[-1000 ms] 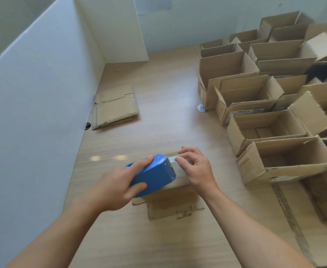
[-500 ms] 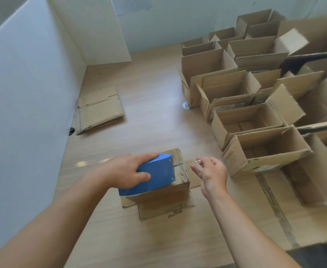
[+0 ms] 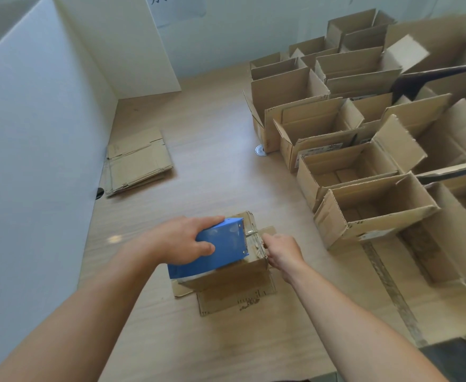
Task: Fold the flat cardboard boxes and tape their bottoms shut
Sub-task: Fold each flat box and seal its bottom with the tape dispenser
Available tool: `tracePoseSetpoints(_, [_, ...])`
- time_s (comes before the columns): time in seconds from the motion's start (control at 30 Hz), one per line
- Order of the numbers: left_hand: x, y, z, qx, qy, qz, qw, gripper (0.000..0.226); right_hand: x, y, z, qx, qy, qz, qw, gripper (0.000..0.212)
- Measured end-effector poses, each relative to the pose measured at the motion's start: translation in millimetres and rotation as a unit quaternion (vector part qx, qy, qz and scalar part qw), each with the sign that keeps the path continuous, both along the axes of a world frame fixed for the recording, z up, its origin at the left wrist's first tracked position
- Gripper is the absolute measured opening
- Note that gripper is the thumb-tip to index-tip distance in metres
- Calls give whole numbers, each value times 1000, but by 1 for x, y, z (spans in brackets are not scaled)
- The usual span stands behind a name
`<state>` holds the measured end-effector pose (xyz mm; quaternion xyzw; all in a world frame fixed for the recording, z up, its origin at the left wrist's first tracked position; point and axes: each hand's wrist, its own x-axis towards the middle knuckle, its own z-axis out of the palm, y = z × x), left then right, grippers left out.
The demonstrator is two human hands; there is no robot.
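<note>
A small brown corrugated cardboard box (image 3: 234, 274) stood upside down near the front middle of the pale wooden table (image 3: 212, 166), its closed bottom facing up and its loose flaps (image 3: 234, 299) splayed flat on the wood around it. The card looked worn, with ragged edges and dark print on the near flap. The left hand (image 3: 182, 241) gripped a blue plastic tape dispenser (image 3: 220, 244), fingers wrapped over its top and thumb along its near side, and held it down on the box's upturned bottom with the toothed end pointing right. A glossy strip of clear tape (image 3: 255, 239) ran from that end to the box's right edge. The right hand (image 3: 282, 250) lay against that edge, knuckles up and fingers bent down over the side; whether it clutched the box or only pressed the tape could not be told. Well apart at the left, beside the white partition board (image 3: 33, 133), lay a stack of flat folded cardboard boxes (image 3: 138, 161). Along the right side of the table stood a crowd of assembled open-topped cardboard boxes (image 3: 375, 205), packed close together with their top flaps sticking up.
</note>
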<state>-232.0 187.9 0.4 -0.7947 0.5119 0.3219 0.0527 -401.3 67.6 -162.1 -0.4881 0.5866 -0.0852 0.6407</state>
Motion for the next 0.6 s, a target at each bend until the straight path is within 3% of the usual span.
tracePoseSetpoints(0.07, [1,0,-1,-4,-4,1,1000,63,-5,1,8,-26,21,11,999,36])
tracePoseSetpoints(0.17, [1,0,0,-9,-9,2,1000,61,-16,-1,15,-75,41,72,994,65])
tracePoseSetpoints(0.27, [1,-1,2,-12,-6,0,1000,61,-22,-2,22,-240,-39,131,961,34])
tracePoseSetpoints(0.33, [0,-2,2,-17,-13,4,1000,61,-24,-1,31,-280,-99,141,944,20])
tracePoseSetpoints(0.43, [0,-3,2,-31,-18,15,999,60,-30,-8,43,-314,-140,277,897,54])
tracePoseSetpoints(0.53, [2,-2,3,-43,-26,18,999,62,-29,-24,50,-336,-87,461,817,101])
tracePoseSetpoints(0.6, [3,-2,1,-41,-23,24,999,70,-23,-32,51,-358,-62,496,789,115])
